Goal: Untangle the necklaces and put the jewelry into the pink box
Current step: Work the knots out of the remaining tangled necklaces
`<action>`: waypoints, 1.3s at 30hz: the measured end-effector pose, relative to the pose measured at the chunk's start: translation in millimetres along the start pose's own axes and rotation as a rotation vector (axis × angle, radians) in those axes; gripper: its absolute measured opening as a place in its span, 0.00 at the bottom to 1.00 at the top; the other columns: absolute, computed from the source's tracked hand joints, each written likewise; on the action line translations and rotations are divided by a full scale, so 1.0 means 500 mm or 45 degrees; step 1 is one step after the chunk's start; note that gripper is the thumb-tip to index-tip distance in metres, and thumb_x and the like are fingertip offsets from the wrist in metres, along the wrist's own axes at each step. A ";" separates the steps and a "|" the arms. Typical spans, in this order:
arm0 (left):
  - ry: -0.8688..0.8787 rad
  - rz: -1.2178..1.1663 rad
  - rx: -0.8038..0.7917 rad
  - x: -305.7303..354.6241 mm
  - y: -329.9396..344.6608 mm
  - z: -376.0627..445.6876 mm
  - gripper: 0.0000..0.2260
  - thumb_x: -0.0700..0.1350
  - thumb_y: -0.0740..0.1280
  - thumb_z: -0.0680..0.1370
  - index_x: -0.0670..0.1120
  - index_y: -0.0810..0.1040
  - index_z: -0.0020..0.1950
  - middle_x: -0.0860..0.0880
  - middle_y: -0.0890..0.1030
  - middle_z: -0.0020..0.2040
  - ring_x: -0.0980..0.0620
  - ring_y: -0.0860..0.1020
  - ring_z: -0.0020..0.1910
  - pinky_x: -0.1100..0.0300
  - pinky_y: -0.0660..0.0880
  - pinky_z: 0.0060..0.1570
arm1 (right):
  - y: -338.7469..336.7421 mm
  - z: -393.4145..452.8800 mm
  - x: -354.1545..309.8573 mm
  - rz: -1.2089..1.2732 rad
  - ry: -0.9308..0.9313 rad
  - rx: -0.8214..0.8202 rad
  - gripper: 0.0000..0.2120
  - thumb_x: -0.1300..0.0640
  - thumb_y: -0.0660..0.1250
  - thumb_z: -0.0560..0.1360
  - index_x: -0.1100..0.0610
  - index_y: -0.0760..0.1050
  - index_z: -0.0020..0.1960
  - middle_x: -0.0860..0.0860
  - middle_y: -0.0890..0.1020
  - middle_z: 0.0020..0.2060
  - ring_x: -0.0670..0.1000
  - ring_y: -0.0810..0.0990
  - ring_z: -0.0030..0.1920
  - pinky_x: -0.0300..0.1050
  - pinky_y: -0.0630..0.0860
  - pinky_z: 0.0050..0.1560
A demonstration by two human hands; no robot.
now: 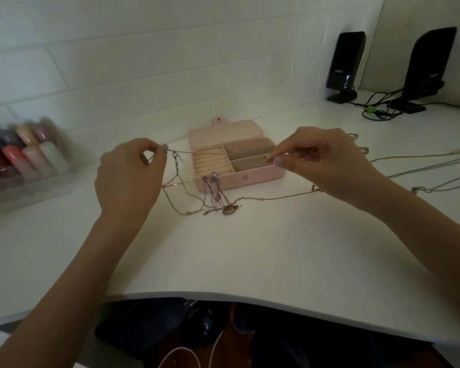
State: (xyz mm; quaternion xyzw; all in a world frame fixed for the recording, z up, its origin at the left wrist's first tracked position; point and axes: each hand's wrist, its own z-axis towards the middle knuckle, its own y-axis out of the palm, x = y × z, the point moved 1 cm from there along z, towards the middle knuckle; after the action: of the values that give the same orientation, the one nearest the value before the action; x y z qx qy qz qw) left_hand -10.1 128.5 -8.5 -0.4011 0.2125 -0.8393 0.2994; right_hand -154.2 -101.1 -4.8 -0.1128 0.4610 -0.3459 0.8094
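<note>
The pink box (252, 179) stands open at the middle of the white desk, with a ring-roll section on its left and two bare compartments on its right. A thin silver chain (210, 153) is stretched in the air in front of it. My left hand (129, 179) pinches one end and my right hand (322, 162) pinches the other. From this chain hangs a tangled bunch of necklaces (213, 191), whose loops and an oval pendant (227, 209) lie on the desk. A rose-coloured chain (276, 198) runs from the tangle to beneath my right hand.
A clear case of nail-polish bottles (24, 160) sits at the left. Two black speakers (344, 65) with cables stand at the back right. Several straightened chains (420, 166) and small rings (364, 149) lie right of my right hand. The desk's curved front edge (223, 294) is near me.
</note>
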 end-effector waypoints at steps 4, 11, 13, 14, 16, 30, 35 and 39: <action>-0.074 0.108 -0.123 -0.013 -0.003 -0.018 0.10 0.53 0.59 0.79 0.50 0.77 0.46 0.51 0.78 0.34 0.43 0.77 0.38 0.54 0.72 0.41 | 0.003 -0.003 0.001 -0.071 -0.016 -0.026 0.03 0.60 0.72 0.72 0.54 0.84 0.45 0.60 0.75 0.35 0.45 0.65 0.34 0.30 0.63 0.38; -0.135 -0.062 -0.290 -0.031 -0.001 -0.039 0.10 0.49 0.60 0.80 0.51 0.75 0.40 0.52 0.80 0.30 0.51 0.79 0.25 0.51 0.79 0.41 | 0.002 -0.004 0.021 -0.161 0.113 -0.107 0.02 0.58 0.73 0.72 0.52 0.83 0.43 0.47 0.73 0.32 0.42 0.66 0.33 0.31 0.64 0.36; -0.157 -0.147 -0.264 -0.030 -0.006 -0.040 0.09 0.49 0.61 0.80 0.49 0.77 0.42 0.51 0.79 0.30 0.53 0.78 0.23 0.56 0.77 0.35 | 0.007 -0.007 0.025 -0.199 0.165 -0.203 0.03 0.56 0.72 0.72 0.49 0.82 0.41 0.47 0.75 0.32 0.42 0.67 0.32 0.32 0.64 0.36; -0.162 -0.179 -0.258 -0.029 -0.008 -0.040 0.09 0.49 0.61 0.80 0.48 0.77 0.43 0.50 0.79 0.29 0.55 0.77 0.21 0.58 0.74 0.33 | 0.009 -0.008 0.025 -0.175 0.195 -0.237 0.03 0.56 0.72 0.72 0.48 0.82 0.41 0.48 0.76 0.32 0.42 0.67 0.32 0.32 0.64 0.36; -0.157 -0.214 -0.245 -0.028 -0.011 -0.039 0.09 0.49 0.62 0.79 0.48 0.78 0.43 0.50 0.79 0.28 0.56 0.76 0.20 0.59 0.74 0.33 | 0.011 -0.008 0.022 -0.121 0.228 -0.248 0.03 0.56 0.72 0.72 0.49 0.82 0.41 0.48 0.76 0.32 0.42 0.68 0.32 0.31 0.65 0.35; 0.000 -0.039 -0.368 -0.011 0.010 -0.057 0.05 0.49 0.68 0.76 0.53 0.79 0.40 0.56 0.80 0.35 0.52 0.80 0.37 0.54 0.77 0.44 | 0.010 -0.007 -0.003 0.260 0.313 -0.204 0.08 0.48 0.71 0.67 0.49 0.85 0.43 0.54 0.77 0.34 0.49 0.70 0.37 0.39 0.66 0.38; 0.211 -0.022 -0.458 -0.012 0.019 -0.064 0.09 0.41 0.72 0.72 0.55 0.78 0.45 0.53 0.79 0.44 0.54 0.76 0.46 0.61 0.69 0.48 | 0.012 -0.009 -0.012 0.258 0.316 -0.212 0.03 0.52 0.72 0.70 0.48 0.85 0.43 0.50 0.75 0.30 0.43 0.68 0.32 0.31 0.63 0.31; 0.393 -0.266 -0.333 0.021 -0.001 -0.083 0.08 0.37 0.73 0.71 0.49 0.80 0.45 0.55 0.79 0.42 0.58 0.75 0.44 0.73 0.66 0.46 | 0.014 -0.010 -0.018 0.272 0.302 -0.229 0.09 0.48 0.71 0.67 0.49 0.85 0.44 0.62 0.79 0.38 0.48 0.73 0.38 0.39 0.67 0.42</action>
State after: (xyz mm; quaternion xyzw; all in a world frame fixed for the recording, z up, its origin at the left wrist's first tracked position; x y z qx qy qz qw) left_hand -48.9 126.5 -26.9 -0.3230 0.3201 -0.8825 0.1204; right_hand -158.0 -89.4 -5.2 -0.0934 0.5918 -0.2261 0.7681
